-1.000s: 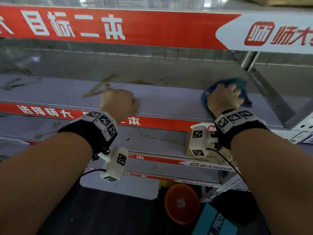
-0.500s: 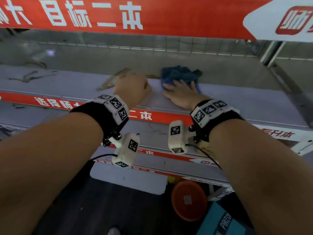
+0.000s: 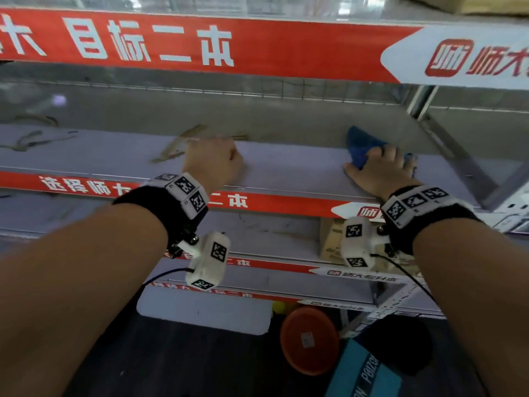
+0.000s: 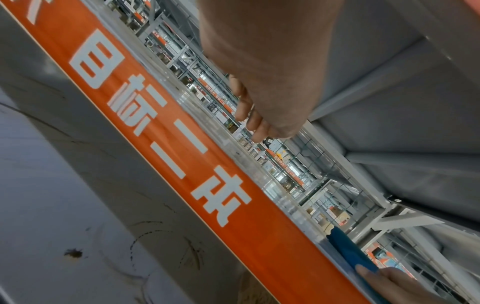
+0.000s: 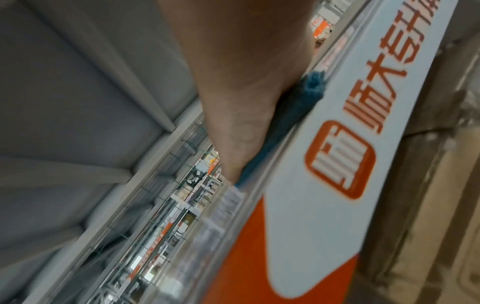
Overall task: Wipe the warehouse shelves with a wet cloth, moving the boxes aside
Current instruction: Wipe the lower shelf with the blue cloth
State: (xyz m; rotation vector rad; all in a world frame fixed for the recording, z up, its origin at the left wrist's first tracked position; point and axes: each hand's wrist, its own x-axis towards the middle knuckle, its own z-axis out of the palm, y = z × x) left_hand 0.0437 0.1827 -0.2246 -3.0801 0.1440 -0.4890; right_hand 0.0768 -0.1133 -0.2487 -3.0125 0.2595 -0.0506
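Note:
A blue cloth (image 3: 361,144) lies on the grey shelf (image 3: 286,170) towards its right end. My right hand (image 3: 382,164) rests on the cloth with its fingers curled into it and the thumb stretched out to the left. In the right wrist view the cloth (image 5: 303,98) bunches under the palm at the shelf's front rim. My left hand (image 3: 214,163) is a closed fist holding nothing and rests on the shelf near its middle. Its curled fingers (image 4: 246,111) show in the left wrist view, with the cloth (image 4: 348,251) far off to the right.
Brownish tape scraps (image 3: 177,144) lie on the shelf left of my fist. A cardboard box (image 3: 329,242) sits on the shelf below, under my right wrist. A slanted metal upright (image 3: 463,164) closes the right end. An orange disc (image 3: 309,339) and a teal box (image 3: 363,376) lie on the floor.
My right hand swept the cloth from the right end to the middle beside my fist, then back to the right. Its fingers went from flat to curled. The left fist stayed put.

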